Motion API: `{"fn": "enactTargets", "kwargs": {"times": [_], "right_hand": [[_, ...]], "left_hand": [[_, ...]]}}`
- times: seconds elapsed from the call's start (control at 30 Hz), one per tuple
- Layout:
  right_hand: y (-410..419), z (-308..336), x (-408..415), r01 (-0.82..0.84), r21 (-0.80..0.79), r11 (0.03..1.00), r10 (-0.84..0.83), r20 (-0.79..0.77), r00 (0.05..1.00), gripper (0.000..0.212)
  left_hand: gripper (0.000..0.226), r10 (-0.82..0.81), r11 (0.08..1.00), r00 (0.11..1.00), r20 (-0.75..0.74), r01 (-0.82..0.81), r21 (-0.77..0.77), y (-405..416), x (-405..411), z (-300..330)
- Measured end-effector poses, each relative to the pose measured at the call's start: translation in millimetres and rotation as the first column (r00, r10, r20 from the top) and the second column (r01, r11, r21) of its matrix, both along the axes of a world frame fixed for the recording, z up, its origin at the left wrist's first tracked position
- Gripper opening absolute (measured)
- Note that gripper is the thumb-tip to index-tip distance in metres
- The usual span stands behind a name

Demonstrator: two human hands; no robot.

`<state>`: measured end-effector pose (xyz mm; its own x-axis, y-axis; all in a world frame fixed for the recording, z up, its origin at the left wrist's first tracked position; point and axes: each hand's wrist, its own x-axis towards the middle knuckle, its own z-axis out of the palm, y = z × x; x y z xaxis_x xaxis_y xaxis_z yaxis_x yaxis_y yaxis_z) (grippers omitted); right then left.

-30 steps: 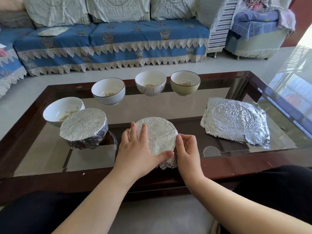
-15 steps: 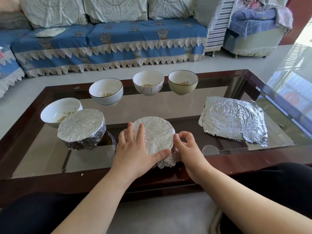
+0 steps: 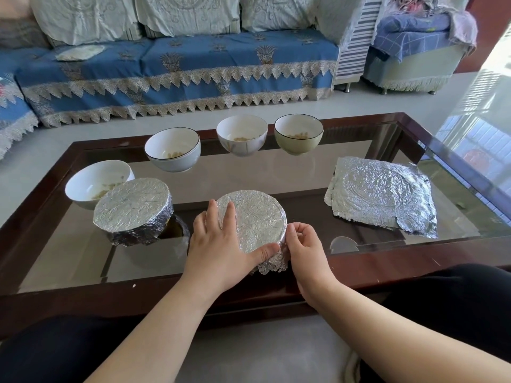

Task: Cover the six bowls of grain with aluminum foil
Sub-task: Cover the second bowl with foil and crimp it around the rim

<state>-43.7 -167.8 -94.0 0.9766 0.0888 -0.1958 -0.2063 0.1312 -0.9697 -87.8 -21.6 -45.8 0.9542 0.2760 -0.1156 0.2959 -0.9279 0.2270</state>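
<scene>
Foil being pressed over a bowl at the table's 6 o'clock edge.

On the glass table, spare foil sheets lie at 3 o'clock; the left hand lies flat on the foil-covered bowl, fingers straight, while the right hand pinches its foil skirt; four uncovered bowls sit from 10 to 12 o'clock.

Bright daylight from the right glares off the glass table; edges bow.

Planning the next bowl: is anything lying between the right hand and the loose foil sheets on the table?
Nothing visible. Only bare glass table separates the right hand from the foil sheets.
</scene>
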Motion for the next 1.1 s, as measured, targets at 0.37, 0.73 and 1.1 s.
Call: {"fn": "enactTargets", "kwargs": {"times": [0.37,0.73,1.1], "right_hand": [[1,-4,1,0.063,-0.11,0.992,-0.066,-0.024,0.998,0.015],[-5,5,-1,0.131,-0.228,0.965,-0.093,0.171,0.981,0.014],[-5,6,-1,-0.051,-0.287,0.957,0.121,0.23,0.966,0.01]], "left_hand": [[0.13,0.001,1.0,1.0,0.016,-0.001,0.015,0,0,-3],[0.131,0.015,0.998,0.998,0.054,-0.018,0.064,-3,0,-6],[0.119,0.021,0.999,0.999,-0.035,-0.02,0.025,6,-10,21]]}}
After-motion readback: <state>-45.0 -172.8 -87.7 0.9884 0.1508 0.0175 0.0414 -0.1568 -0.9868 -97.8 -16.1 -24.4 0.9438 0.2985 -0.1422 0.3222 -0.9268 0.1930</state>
